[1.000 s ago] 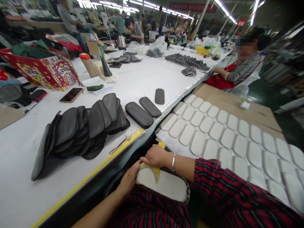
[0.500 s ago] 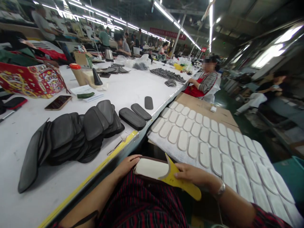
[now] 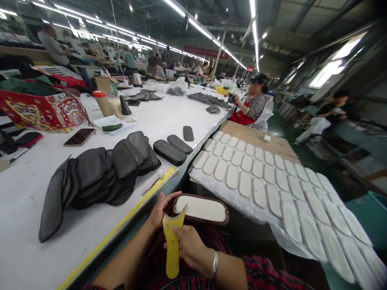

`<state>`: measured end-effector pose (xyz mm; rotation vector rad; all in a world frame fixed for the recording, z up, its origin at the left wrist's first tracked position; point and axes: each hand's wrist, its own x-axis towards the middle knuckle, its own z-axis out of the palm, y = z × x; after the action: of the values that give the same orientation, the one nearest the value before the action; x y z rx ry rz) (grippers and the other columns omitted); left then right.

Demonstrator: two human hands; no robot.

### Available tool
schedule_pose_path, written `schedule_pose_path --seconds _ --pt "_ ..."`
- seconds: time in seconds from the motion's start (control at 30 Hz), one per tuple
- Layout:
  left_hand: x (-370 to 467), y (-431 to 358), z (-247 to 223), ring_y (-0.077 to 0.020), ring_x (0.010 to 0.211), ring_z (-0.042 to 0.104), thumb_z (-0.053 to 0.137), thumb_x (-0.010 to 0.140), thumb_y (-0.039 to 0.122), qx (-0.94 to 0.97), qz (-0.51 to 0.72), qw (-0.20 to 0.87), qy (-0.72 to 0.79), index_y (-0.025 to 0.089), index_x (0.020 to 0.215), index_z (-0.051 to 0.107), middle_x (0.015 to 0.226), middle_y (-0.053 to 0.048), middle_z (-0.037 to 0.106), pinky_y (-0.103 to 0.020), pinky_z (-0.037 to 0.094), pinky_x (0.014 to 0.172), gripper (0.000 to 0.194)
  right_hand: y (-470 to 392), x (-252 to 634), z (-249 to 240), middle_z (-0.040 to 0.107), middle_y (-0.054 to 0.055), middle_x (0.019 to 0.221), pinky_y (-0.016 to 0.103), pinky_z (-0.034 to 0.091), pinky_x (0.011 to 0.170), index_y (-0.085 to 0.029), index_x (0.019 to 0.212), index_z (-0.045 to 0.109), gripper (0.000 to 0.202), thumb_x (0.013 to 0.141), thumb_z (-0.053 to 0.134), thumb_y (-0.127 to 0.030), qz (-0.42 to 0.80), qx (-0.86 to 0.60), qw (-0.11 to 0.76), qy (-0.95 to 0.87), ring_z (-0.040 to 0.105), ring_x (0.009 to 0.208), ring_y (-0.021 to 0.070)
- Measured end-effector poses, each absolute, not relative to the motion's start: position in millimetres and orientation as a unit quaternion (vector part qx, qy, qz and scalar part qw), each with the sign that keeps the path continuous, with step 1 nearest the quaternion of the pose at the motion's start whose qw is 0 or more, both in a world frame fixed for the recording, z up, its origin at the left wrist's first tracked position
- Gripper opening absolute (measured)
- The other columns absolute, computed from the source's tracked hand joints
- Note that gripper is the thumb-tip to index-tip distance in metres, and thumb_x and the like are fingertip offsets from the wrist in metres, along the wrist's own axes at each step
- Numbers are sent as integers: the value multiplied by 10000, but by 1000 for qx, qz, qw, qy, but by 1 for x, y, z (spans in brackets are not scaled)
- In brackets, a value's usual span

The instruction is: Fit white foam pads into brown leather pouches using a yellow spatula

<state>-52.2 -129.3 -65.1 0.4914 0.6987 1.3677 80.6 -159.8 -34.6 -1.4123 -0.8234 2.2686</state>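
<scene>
A dark brown oval piece with a white inner face [image 3: 205,208] lies over my lap, its long side running left to right. My left hand [image 3: 160,209] grips its left end, thumb and fingers at the rim. In my right hand [image 3: 190,243] is a yellow tool [image 3: 173,245] with a forked, curved upper end, held upright. The fork's tips touch or overlap the left end of the white face; exact contact is unclear.
Dark padded pieces [image 3: 90,169] are piled on the white table [image 3: 30,193], near a phone [image 3: 79,137] and a red box [image 3: 42,110]. White oval pieces [image 3: 259,192] lie in rows at right. A person in a red apron [image 3: 249,108] sits beyond.
My right hand has moved left with the yellow tool, turning it upright at the piece's left end. More white face shows. The seated person now raises a dark item.
</scene>
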Motion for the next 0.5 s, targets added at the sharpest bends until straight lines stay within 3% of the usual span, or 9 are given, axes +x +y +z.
schedule_pose_path --seconds 0.17,0.27,0.5 --pt "-59 -105 -61 -287 1148 494 238 807 680 289 562 676 379 153 1106 605 1272 -111 541 -437 333 1006 708 -163 71 -34 635 47 701 253 466 512 -146 795 502 325 752 626 -443 841 -459 207 -198 632 606 164" --pt "-53 -92 -58 -259 1117 521 212 846 622 352 509 644 449 161 1151 582 1200 -88 599 -409 345 998 666 -162 76 -34 651 49 758 278 485 550 -147 827 521 441 654 697 -513 851 -443 233 -161 640 656 173" --pt "-45 -88 -44 -200 998 582 195 883 538 451 424 525 584 203 1018 665 1040 -7 684 -328 377 959 593 -164 80 -39 658 37 710 321 506 582 -150 816 537 579 479 780 -553 862 -434 238 -110 651 678 203"
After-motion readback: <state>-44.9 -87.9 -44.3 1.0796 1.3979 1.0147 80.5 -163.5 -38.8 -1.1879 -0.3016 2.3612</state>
